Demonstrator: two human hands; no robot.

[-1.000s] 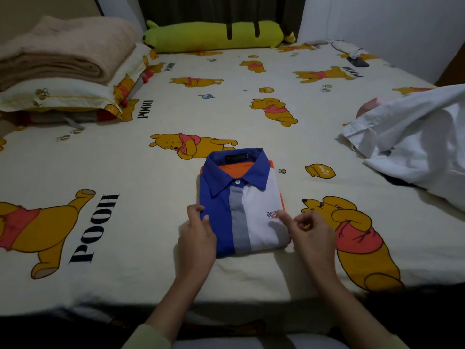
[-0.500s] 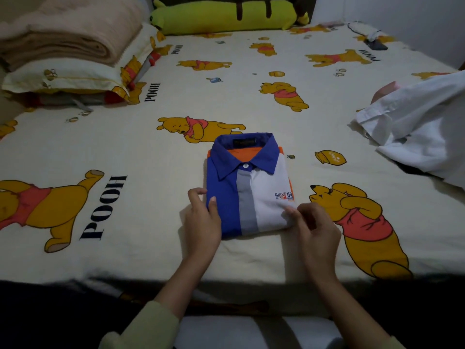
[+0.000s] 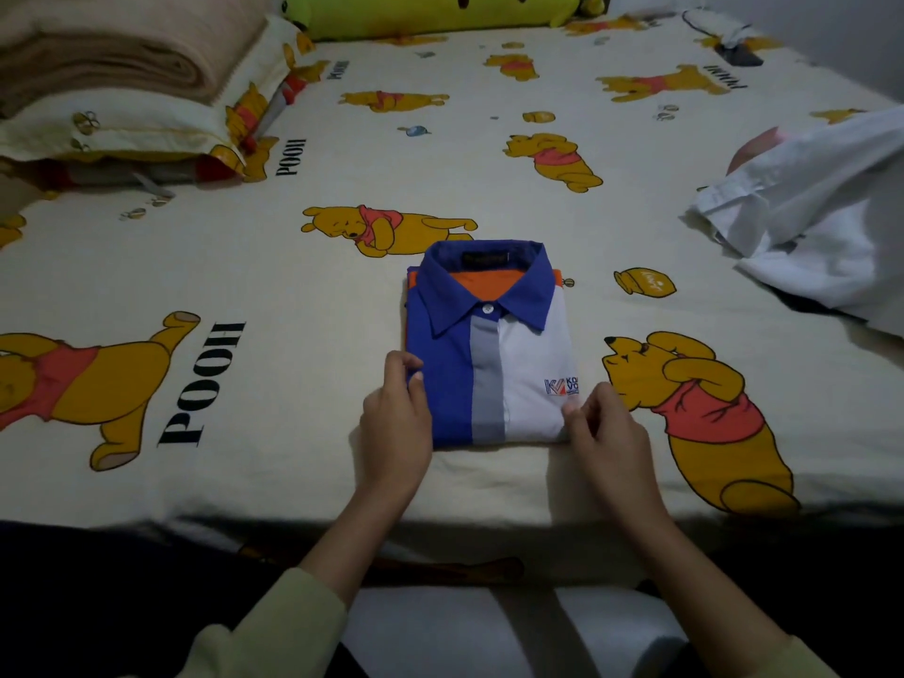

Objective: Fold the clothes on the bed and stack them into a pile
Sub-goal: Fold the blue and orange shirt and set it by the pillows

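While the folded shirt lies flat near the front edge of the bed, roughly midway along that edge, both hands sit at its near corners. The shirt is blue on one side, white on the other, with a grey strip down the middle, a blue collar buttoned at the top and orange showing inside the neck; a small logo sits on the white panel.

The left hand grips the shirt's blue side edge, fingers curled with the thumb pressed on top of the fabric. The right hand pinches the white side edge near the lower corner, just below the logo, its fingers bent and drawn together on the cloth. Pale green sleeves cover the forearms low in view.

A loose white garment lies crumpled at the right edge of the bed, well apart from the shirt. At the far left corner a folded beige blanket rests on a pillow with the same bear print as the sheet. A yellow-green bolster runs along the far edge.
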